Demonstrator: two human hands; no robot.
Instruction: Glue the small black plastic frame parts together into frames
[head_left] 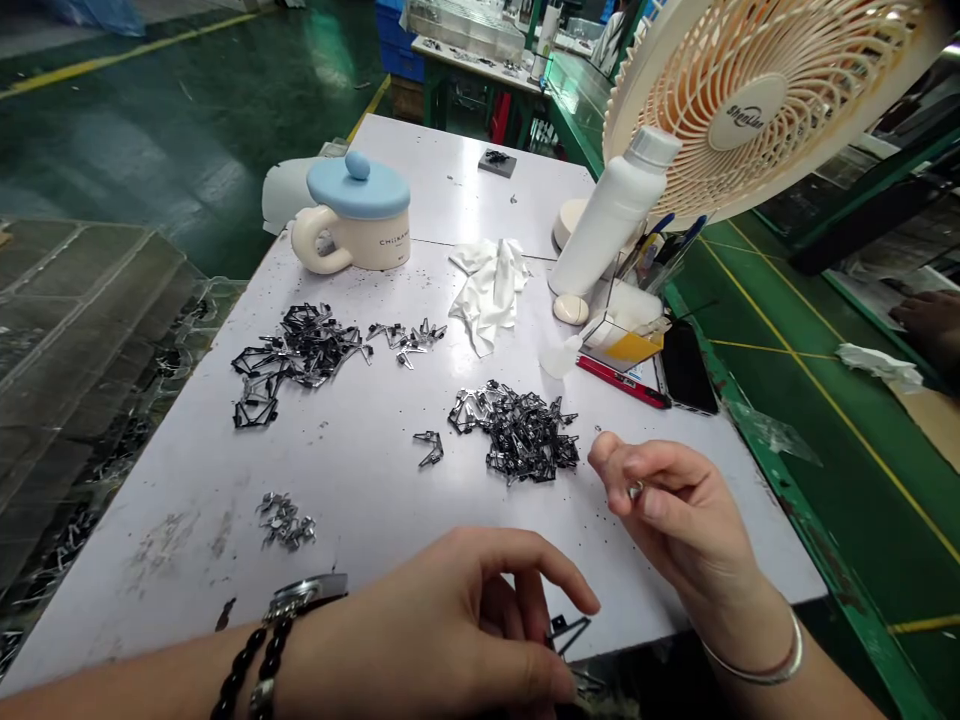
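My left hand (480,620) is at the front edge of the table with its fingers curled. A small black angular bracket (568,634) sits between its thumb and fingers, partly hidden. To the right, my right hand (675,510) is raised over the tabletop, thumb and finger pinching a tiny shiny metal clip (636,490) that barely shows. Beyond the hands lies a heap of black brackets (529,435), with one loose bracket (430,449) to its left. A small pile of silver metal clips (286,522) is on the table left of my left hand.
Another heap of black brackets (307,345) lies at the left, before a blue-lidded mug (360,215). A white cloth (489,290), a white bottle (615,215), a pen holder (626,325), a red cutter (622,382), a phone (688,367) and a large fan (750,110) line the far right.
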